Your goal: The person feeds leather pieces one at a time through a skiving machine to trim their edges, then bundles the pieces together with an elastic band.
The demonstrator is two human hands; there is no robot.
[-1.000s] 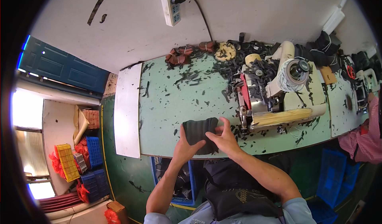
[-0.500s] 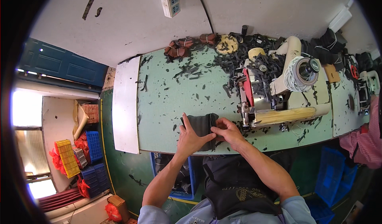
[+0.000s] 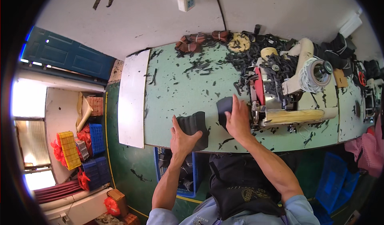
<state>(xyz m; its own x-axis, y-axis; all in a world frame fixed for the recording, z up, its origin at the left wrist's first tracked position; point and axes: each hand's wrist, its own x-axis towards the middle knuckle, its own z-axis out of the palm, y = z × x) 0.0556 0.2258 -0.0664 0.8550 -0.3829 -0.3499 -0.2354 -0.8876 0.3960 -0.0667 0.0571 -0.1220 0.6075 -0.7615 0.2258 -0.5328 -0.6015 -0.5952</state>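
Parted from the stack since half a second ago, when both hands met over it, one dark grey flat piece (image 3: 224,107) is now off to the right in the right hand (image 3: 236,120). Thumb against its face and fingers along its far edge, that hand has narrowed on the piece, which tilts above the pale green worktop (image 3: 170,99) just short of a cream-coloured bench machine (image 3: 307,51). The left hand (image 3: 183,141) remains at the stack of dark grey pieces (image 3: 197,123), near the table's front edge, thumb and forefinger spread wide, the thumb lying over the stack's ribbed-looking face (whether the other fingers close beneath it cannot be told). Black scraps (image 3: 198,67) litter the surface and pile thickly around the machine, which carries a red upright part (image 3: 259,86) and a wheel wound with white cord (image 3: 309,78). Along the wall sit tied reddish-brown bundles (image 3: 189,47), with a round yellowish disc (image 3: 239,42) beside them. A white board (image 3: 133,101) borders the worktop at left; below its front edge stands a blue plastic crate (image 3: 194,177) holding dark items. At far right, a neighbour's pink sleeve (image 3: 374,147) enters view.
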